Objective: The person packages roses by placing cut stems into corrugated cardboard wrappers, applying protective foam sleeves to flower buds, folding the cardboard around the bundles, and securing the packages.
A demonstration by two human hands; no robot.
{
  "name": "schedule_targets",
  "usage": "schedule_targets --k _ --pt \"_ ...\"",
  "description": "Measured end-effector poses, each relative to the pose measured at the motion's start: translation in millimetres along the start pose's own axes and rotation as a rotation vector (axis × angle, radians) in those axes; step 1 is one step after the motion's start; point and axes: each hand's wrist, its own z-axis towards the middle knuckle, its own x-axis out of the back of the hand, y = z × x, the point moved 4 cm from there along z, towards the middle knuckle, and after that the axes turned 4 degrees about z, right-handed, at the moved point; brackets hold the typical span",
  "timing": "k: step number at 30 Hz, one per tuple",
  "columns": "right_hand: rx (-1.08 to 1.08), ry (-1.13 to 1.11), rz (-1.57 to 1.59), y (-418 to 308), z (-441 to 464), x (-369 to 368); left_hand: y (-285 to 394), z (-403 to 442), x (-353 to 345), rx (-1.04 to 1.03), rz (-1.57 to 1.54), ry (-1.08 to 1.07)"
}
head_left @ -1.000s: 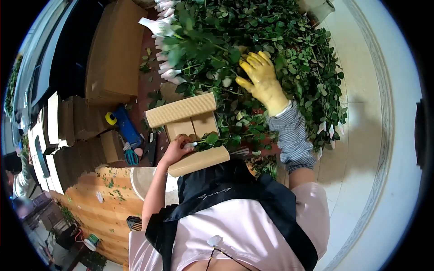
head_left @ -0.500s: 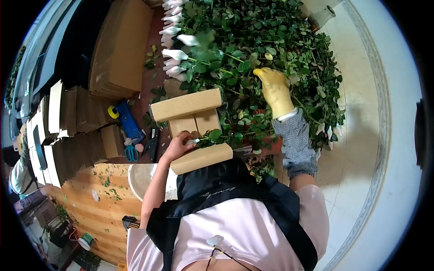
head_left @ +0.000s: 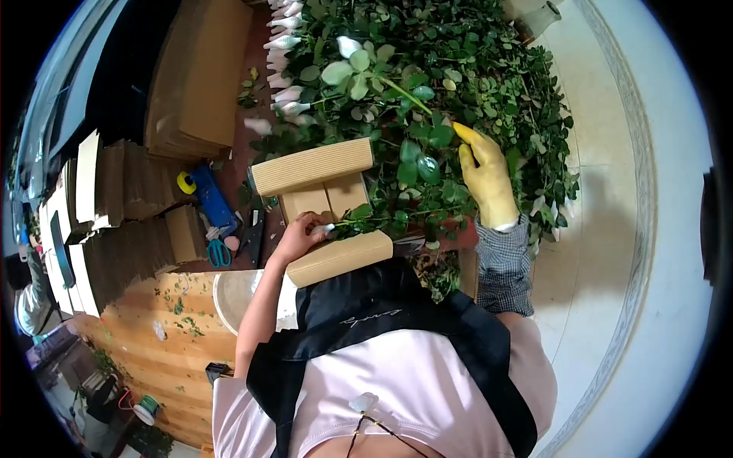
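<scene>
My bare left hand (head_left: pixel 301 237) rests over an open cardboard box. Its curled fingers are on the white-sleeved head of a rose (head_left: pixel 324 228), whose leafy stem points right. Corrugated flaps (head_left: pixel 313 167) stand at the box's far and near sides. In a yellow glove, my right hand (head_left: pixel 485 174) pinches the stem of another rose (head_left: pixel 403 93). That rose slants up to the left above the pile, ending in a white head (head_left: pixel 349 47). Beneath it spreads a thick heap of leafy roses (head_left: pixel 443 53), with white-sleeved heads (head_left: pixel 286 95) lined up along the left edge.
Stacked flat cardboard (head_left: pixel 200 76) and folded cartons (head_left: pixel 126 244) stand on the left. Teal-handled scissors (head_left: pixel 219 254), a blue tool (head_left: pixel 212 200) and a yellow tape roll (head_left: pixel 185 182) lie between them and the box. A white bucket (head_left: pixel 227 301) is below; a glass vase (head_left: pixel 540 20) stands top right.
My right hand has drawn back a little to the right and lower, with a rose now raised out of the heap. My left hand stays at the box.
</scene>
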Motion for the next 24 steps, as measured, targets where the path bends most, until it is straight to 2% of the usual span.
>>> schedule_targets --k 1,3,4,5,6,7,8,10,12,13,14,17,19,20,22,23,24 --pt "-0.033 -0.049 0.03 -7.1 -5.9 5.7 -0.8 1.7 -0.7 0.0 -0.002 -0.005" --pt "-0.114 -0.195 0.108 -5.5 -18.6 4.1 -7.3 -1.4 -3.2 0.066 -0.212 -0.003" --pt "-0.166 -0.288 0.156 -3.8 -25.0 -0.7 -0.4 -3.1 0.1 0.072 -0.132 -0.006" --pt "-0.141 -0.423 0.129 -7.7 -29.8 -10.3 -19.0 -2.5 -4.0 -0.132 0.071 0.021" --pt "-0.029 -0.499 0.092 -1.0 -37.4 -28.3 -27.5 -2.1 -7.0 -0.141 0.023 0.014" --pt "0.07 -0.43 0.007 21.8 -53.4 -54.2 -35.5 -1.5 -9.8 -0.149 -0.026 0.007" --pt "0.167 -0.357 -0.082 49.0 -73.1 -84.5 -25.9 -0.6 -11.4 0.048 -0.321 -0.028" --pt "0.116 -0.29 -0.152 97.6 -103.1 -136.7 -1.5 -3.8 -0.8 0.025 -0.138 0.041" --pt "0.173 -0.326 -0.347 102.3 -111.2 -159.4 -0.4 -3.4 4.8 0.045 -0.009 0.0" --pt "-0.025 -0.229 -0.226 113.7 -116.3 -175.4 15.3 -4.5 11.3 -0.051 0.216 0.024" --pt "0.067 -0.249 -0.5 90.8 -108.3 -169.3 27.3 -3.8 10.7 -0.163 0.435 0.041" --pt "-0.027 0.148 0.024 133.0 -130.2 -204.8 58.8 -5.1 16.5 -0.399 0.809 0.161" --pt "-0.092 0.173 0.224 143.1 -140.6 -212.4 70.0 -6.8 19.0 -0.467 0.954 0.305" --pt "-0.124 0.192 0.325 147.2 -146.1 -215.9 67.1 -6.3 18.2 -0.473 0.958 0.304" --pt "-0.261 -0.013 -0.007 118.2 -144.3 -186.9 51.4 -6.8 18.4 -0.334 0.843 0.268" --pt "-0.299 -0.152 -0.211 102.3 -141.3 -171.5 37.0 -3.9 20.7 -0.256 0.694 0.164" --pt "-0.323 -0.143 -0.12 120.1 -155.8 -174.6 40.4 -6.3 22.4 -0.286 0.634 0.164"
